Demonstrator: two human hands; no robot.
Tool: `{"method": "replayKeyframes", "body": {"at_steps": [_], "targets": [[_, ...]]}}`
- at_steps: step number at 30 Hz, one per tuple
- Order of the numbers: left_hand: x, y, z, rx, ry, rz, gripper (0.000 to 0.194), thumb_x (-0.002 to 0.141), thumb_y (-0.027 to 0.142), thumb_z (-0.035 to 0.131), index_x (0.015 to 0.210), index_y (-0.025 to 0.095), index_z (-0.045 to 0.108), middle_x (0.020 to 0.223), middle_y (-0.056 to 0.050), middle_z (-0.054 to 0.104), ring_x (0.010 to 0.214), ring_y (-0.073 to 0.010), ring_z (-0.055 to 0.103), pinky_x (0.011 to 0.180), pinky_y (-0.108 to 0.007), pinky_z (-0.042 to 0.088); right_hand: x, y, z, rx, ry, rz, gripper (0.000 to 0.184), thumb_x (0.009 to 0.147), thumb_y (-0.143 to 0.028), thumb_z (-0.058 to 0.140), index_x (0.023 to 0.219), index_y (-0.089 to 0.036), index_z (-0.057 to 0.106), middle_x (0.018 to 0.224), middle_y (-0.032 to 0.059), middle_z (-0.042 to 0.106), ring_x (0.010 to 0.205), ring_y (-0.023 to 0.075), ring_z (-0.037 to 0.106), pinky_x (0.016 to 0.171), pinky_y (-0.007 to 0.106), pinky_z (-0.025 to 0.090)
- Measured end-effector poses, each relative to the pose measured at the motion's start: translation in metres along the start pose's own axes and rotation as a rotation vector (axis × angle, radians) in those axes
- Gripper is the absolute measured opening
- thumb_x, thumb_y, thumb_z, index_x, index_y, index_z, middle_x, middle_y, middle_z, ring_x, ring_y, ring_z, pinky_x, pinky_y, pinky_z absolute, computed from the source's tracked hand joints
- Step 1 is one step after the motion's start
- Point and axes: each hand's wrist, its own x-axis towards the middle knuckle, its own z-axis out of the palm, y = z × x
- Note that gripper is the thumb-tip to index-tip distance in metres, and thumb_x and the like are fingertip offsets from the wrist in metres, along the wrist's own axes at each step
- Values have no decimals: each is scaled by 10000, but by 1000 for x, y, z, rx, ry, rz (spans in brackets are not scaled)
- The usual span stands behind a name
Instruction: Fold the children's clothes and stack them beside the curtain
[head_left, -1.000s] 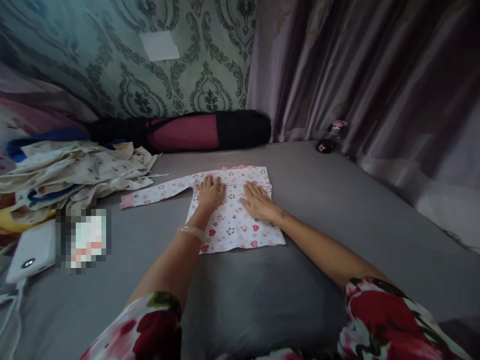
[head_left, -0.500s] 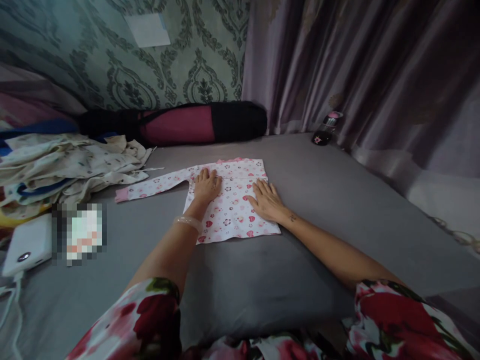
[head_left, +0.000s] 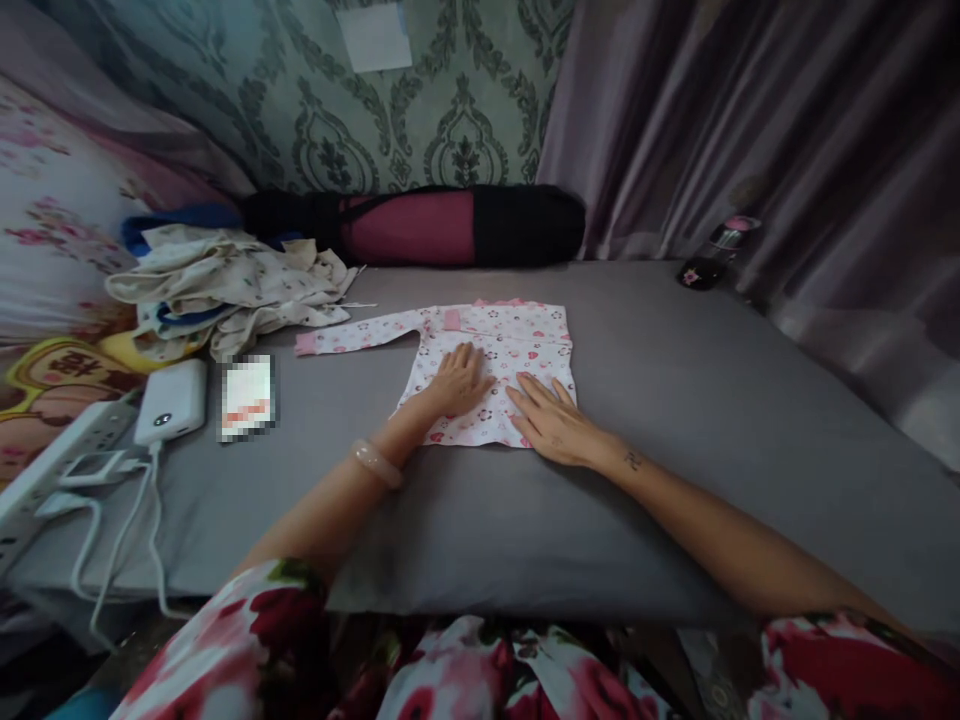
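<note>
A small white long-sleeved top (head_left: 491, 335) with pink hearts and flowers lies flat on the grey sheet (head_left: 645, 380). Its left sleeve (head_left: 360, 333) stretches out to the side and ends in a pink cuff. The other sleeve is folded across the upper body, its pink cuff (head_left: 452, 319) showing near the left shoulder. My left hand (head_left: 459, 380) rests open on the left-middle of the top, fingers spread. My right hand (head_left: 553, 420) lies open on the lower right part, fingers pointing up and left. Neither hand grips the cloth.
Crumpled clothes (head_left: 240, 280) are heaped at the left. In front of them are a white power bank (head_left: 171, 400), a power strip (head_left: 67, 465) with cables and a blurred card (head_left: 247, 397). A pink-and-black bag (head_left: 409, 228) lies along the wall; a dark bottle (head_left: 716, 255) stands by the curtain.
My left hand has slid down the top, uncovering the folded sleeve's pink cuff. My right hand has shifted lower, closer to the left one. The view has turned left and down.
</note>
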Motion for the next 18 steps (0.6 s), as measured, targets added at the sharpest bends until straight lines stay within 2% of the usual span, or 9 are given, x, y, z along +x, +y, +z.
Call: {"method": "replayKeyframes", "body": {"at_steps": [4,8,11,16,18], "targets": [[-48,11,-15,-57,-160,178,731,942,574,282,1464,63,240,1554,-228,194,1462,-297,100,1168,-456,95,8,-17,4,64,-46,-48,570,982,-401,273,1495,-153,294,1579,147,169,1454,282,133,1160,532,135],[-76,1,-24,-116,-195,206,853,884,687,330,1491,100,209,1572,-202,164,1466,-288,84,1174,-449,80,5,-18,6,107,-69,-105,508,983,-371,308,1481,-273,337,1599,77,109,1460,288,79,1153,565,100],[-83,-9,-22,-148,-156,194,882,849,708,402,1495,133,228,1569,-186,190,1460,-286,130,1177,-451,91,-2,-15,2,162,-107,-197,469,984,-329,323,1449,-336,390,1596,27,140,1459,271,99,1162,550,83],[-83,-18,-23,-216,-142,213,831,839,664,488,1490,191,280,1563,-165,226,1451,-295,174,1167,-464,153,-12,-14,-6,335,-184,-304,501,954,-222,365,1442,-331,401,1523,-4,349,1439,218,208,1176,523,79],[-82,-18,-26,-233,-154,209,820,830,640,531,1480,190,310,1558,-169,241,1446,-307,187,1158,-470,184,-15,-15,-11,442,-213,-341,492,936,-202,397,1410,-315,456,1482,-5,420,1417,199,272,1183,490,104]]}}
